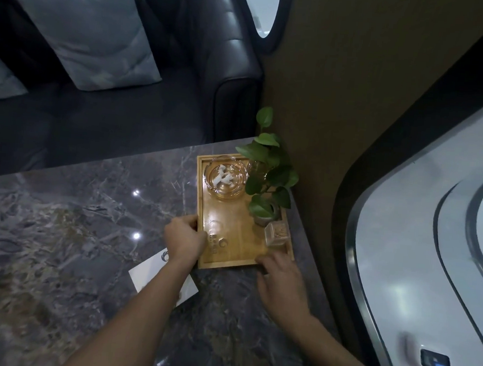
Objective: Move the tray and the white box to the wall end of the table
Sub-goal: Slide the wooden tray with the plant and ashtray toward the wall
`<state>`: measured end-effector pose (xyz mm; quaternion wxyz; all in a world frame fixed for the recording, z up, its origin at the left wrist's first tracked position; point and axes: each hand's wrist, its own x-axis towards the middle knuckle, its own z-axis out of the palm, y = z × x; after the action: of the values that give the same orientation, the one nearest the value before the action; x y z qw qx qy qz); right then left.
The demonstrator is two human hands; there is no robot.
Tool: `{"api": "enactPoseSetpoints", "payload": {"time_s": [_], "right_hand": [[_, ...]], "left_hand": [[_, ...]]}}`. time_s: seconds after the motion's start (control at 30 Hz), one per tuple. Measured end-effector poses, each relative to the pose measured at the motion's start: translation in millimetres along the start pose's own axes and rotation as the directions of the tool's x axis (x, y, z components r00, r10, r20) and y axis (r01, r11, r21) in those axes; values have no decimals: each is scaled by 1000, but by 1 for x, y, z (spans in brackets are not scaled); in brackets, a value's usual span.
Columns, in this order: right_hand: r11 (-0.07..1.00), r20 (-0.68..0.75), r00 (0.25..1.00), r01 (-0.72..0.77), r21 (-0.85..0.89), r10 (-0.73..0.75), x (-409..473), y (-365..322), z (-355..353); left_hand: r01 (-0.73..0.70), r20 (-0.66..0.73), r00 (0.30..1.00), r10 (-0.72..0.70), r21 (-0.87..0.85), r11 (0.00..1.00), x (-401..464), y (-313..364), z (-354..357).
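Note:
A wooden tray (231, 248) lies on the dark marble table (74, 228), close to the brown wall (340, 104) at the right. It carries a glass ashtray (225, 178), a small potted plant (266, 184) and a small clear jar (277, 233). My left hand (185, 237) grips the tray's left edge near the front corner. My right hand (281, 277) rests at the tray's front right corner, fingers touching its rim. A white box (154, 274) lies flat on the table to the tray's lower left, partly hidden under my left forearm.
A dark leather sofa (200, 65) with light blue cushions (85, 29) stands beyond the table's far edge. A curved white panel (429, 253) with a dark frame rises to the right of the table. The plant's leaves reach up against the wall.

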<state>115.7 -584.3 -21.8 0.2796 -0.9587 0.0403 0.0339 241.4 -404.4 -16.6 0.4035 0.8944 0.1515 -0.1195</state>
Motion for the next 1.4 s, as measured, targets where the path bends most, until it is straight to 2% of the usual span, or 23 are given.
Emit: {"api": "enactPoseSetpoints", "payload": {"time_s": [0.13, 0.3, 0.6, 1.03, 1.13, 1.27, 1.4], "right_hand": [[983, 65, 986, 162, -91, -157, 17, -24, 10], [965, 163, 969, 209, -159, -184, 36, -42, 21], [983, 232, 970, 108, -145, -73, 39, -33, 33], [989, 235, 972, 42, -141, -8, 31, -2, 12], [990, 221, 975, 31, -135, 0, 29, 3, 8], [991, 203, 979, 15, -137, 13, 26, 5, 8], [992, 170, 985, 0, -129, 22, 27, 6, 9]], "left_hand": [[18, 28, 999, -16, -66, 998, -2, -1, -4], [37, 64, 998, -29, -121, 992, -1, 1, -10], [13, 89, 996, -4, -92, 996, 1, -5, -11], [-34, 115, 993, 41, -62, 998, -19, -6, 19], [-46, 163, 985, 56, -70, 997, -22, -5, 23], [-100, 203, 974, 105, -34, 994, -24, -2, 25], [-165, 180, 972, 153, 56, 985, -25, 3, 24]]}}
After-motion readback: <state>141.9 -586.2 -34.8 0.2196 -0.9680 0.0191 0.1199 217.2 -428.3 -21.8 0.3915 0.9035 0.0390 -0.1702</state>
